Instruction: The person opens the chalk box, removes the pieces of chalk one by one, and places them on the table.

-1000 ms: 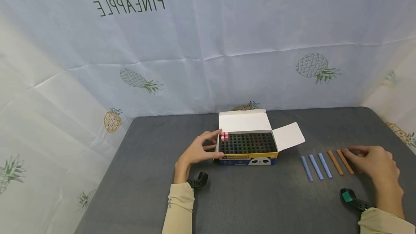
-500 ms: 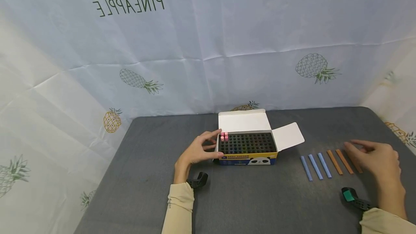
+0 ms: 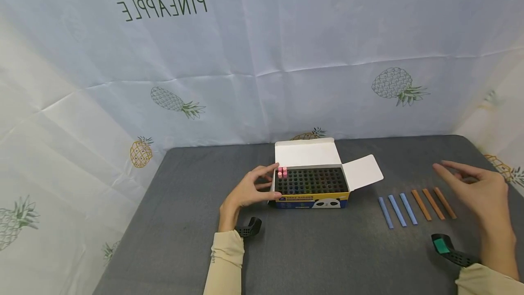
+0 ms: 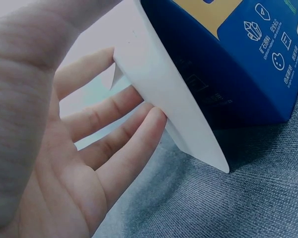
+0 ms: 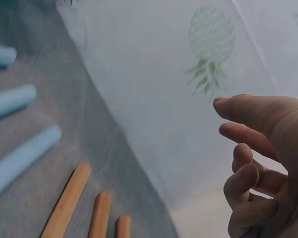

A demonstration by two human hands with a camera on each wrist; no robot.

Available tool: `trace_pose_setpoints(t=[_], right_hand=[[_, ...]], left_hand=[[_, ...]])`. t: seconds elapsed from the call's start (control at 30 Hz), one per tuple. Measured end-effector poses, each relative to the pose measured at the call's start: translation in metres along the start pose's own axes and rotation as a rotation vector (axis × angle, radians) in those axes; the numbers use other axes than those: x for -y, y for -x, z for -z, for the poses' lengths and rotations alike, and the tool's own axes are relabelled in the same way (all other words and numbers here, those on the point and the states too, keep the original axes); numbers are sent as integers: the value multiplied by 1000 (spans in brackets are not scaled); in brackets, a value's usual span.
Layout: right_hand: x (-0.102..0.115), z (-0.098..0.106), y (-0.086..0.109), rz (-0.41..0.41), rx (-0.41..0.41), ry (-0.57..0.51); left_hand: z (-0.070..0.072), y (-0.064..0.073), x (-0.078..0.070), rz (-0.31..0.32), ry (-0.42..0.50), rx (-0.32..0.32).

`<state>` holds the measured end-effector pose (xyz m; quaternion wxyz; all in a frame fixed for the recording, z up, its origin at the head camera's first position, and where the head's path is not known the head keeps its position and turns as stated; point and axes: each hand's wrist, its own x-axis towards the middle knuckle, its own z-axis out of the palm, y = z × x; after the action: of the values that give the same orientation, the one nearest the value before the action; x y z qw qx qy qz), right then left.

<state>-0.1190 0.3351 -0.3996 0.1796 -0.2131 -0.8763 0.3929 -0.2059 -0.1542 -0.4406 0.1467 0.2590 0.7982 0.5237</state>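
A chalk box [image 3: 312,200] with its lid up stands on the table, yellow and blue in front with a panda print. Its black holder [image 3: 313,181] is full of holes, and several pink chalks [image 3: 282,172] stand at its back left corner. My left hand [image 3: 251,185] holds the box's left end, thumb at the front corner, fingertips against the white side flap [image 4: 164,94]. My right hand [image 3: 476,190] hovers with nothing held, thumb and forefinger apart, other fingers loosely bent. Beside it lie three orange chalks [image 3: 433,204] in a row, then three blue chalks [image 3: 397,211].
The box's white lid [image 3: 306,154] leans back and its right flap [image 3: 362,173] sticks out towards the chalks. A grey cloth-covered table [image 3: 176,222] ends at a pineapple-print curtain [image 3: 262,58] behind. Each wrist wears a black band.
My right hand has let go of the rightmost orange chalk, leaving it beside the other two, and has risen up and away from it. The left hand stays at the box.
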Motion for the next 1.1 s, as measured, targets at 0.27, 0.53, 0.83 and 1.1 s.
trace_pose_setpoints(t=[0.27,0.53,0.83,1.1], right_hand=[[25,2,8,76,37,-55],[50,-3,16,223,65,-105],[63,-9,22,263,136,-178],[70,-16,26,322,166,-208]], left_hand=[[-2,-1,-3,-3,-6,3],[-1,0,-2,-5,-14,1],[0,1,-1,-16,-1,2],[0,1,-2,-15,-1,3]])
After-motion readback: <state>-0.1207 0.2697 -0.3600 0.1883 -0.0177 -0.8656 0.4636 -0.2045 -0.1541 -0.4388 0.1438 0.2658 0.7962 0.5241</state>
